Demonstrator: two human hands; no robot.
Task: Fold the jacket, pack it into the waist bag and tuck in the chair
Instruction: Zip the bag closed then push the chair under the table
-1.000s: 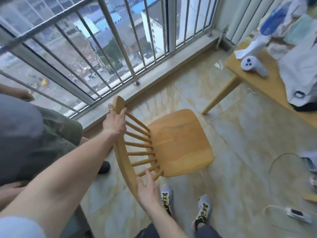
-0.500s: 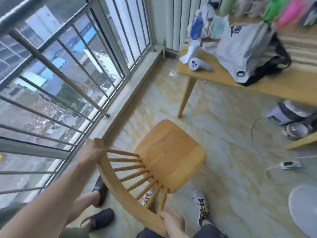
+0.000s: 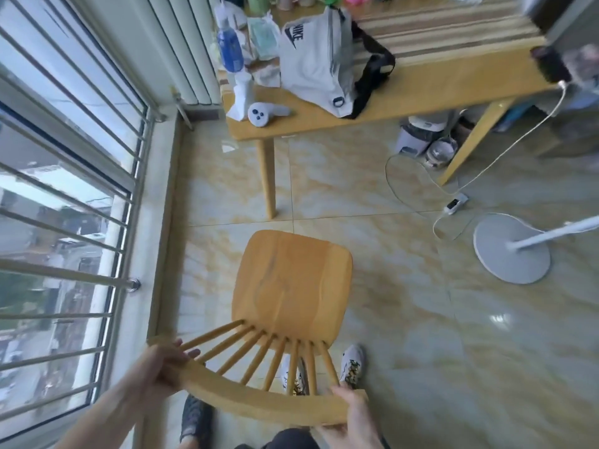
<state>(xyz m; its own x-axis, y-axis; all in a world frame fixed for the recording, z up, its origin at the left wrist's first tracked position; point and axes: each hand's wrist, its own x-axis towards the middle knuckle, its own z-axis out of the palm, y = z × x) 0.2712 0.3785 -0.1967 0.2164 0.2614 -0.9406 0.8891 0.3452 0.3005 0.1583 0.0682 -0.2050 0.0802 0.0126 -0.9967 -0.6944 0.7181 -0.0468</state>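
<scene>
A light wooden spindle-back chair [image 3: 291, 283] stands on the tiled floor in front of me, its seat pointing toward the wooden table [image 3: 421, 92]. My left hand [image 3: 162, 367] grips the left end of the curved top rail. My right hand [image 3: 353, 413] grips the rail's right end. On the table stands a bulging white waist bag [image 3: 314, 56] with a black strap. The jacket itself is not visible.
A barred window [image 3: 64, 205] and ledge run along the left. A white controller [image 3: 262, 113], blue bottle [image 3: 230, 53] and clutter sit on the table's left end. A fan base [image 3: 510, 251], cables and a power strip [image 3: 457, 202] lie at right. Another person's dark shoe [image 3: 194, 419] is behind the chair.
The chair has swung round so its seat now faces the table, and my view has turned with it. Both hands stay on the top rail.
</scene>
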